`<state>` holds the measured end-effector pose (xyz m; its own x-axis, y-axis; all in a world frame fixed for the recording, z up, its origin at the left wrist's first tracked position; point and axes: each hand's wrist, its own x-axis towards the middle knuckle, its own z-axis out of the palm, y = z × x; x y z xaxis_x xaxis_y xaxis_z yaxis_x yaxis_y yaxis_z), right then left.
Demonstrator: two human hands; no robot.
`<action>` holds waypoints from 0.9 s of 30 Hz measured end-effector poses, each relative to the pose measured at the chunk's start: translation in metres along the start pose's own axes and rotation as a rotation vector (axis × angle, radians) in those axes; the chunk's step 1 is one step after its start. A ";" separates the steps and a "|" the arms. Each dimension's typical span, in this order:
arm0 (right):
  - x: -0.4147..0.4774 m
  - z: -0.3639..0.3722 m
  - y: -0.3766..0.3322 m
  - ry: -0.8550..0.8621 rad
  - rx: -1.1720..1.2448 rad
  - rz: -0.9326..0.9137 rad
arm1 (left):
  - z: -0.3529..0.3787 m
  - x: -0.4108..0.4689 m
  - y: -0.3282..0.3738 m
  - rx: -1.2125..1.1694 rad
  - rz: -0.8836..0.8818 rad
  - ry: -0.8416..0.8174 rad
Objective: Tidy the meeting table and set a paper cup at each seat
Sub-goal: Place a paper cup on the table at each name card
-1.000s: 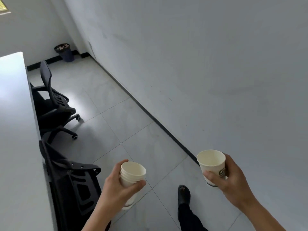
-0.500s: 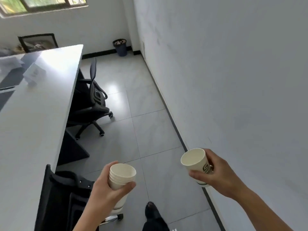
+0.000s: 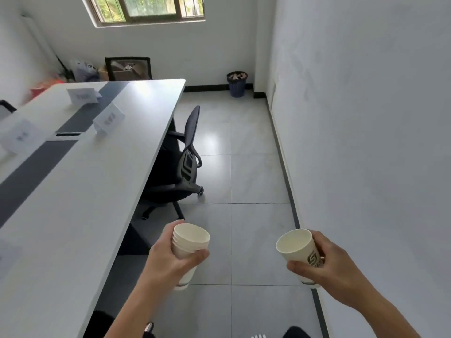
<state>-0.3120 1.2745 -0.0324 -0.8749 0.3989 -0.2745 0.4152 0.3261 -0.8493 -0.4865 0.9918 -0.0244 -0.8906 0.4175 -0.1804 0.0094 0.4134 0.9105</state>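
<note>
Just right of the meeting table, the left hand curls its fingers round a stack of paper cups. Farther right of the table, the right hand grips a single paper cup, slightly tilted.

light: bright daylight from window | glare: tabletop, floor | blur: left edge | wide-angle bend

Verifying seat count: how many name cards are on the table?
3 white folded paper name cards on the long white table: near card this side of the dark centre strip; far card and left card beyond it. Others may be off-frame.
</note>
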 end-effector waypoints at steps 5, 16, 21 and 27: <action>0.110 -0.005 -0.022 -0.113 -0.074 -0.049 | -0.012 0.072 0.006 -0.008 -0.059 0.107; 0.390 0.025 -0.115 -0.529 -0.314 -0.249 | -0.039 0.161 0.011 -0.095 -0.305 0.623; 0.444 0.106 -0.188 -0.776 -0.391 -0.418 | -0.054 0.140 -0.001 -0.138 -0.442 0.870; 0.440 0.224 -0.235 -0.991 -0.488 -0.529 | -0.099 0.105 -0.039 -0.221 -0.560 1.094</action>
<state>-0.8501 1.1809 -0.0543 -0.6866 -0.6358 -0.3525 -0.1853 0.6219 -0.7609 -0.6256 0.9393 -0.0424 -0.6590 -0.7074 -0.2556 -0.4750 0.1279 0.8706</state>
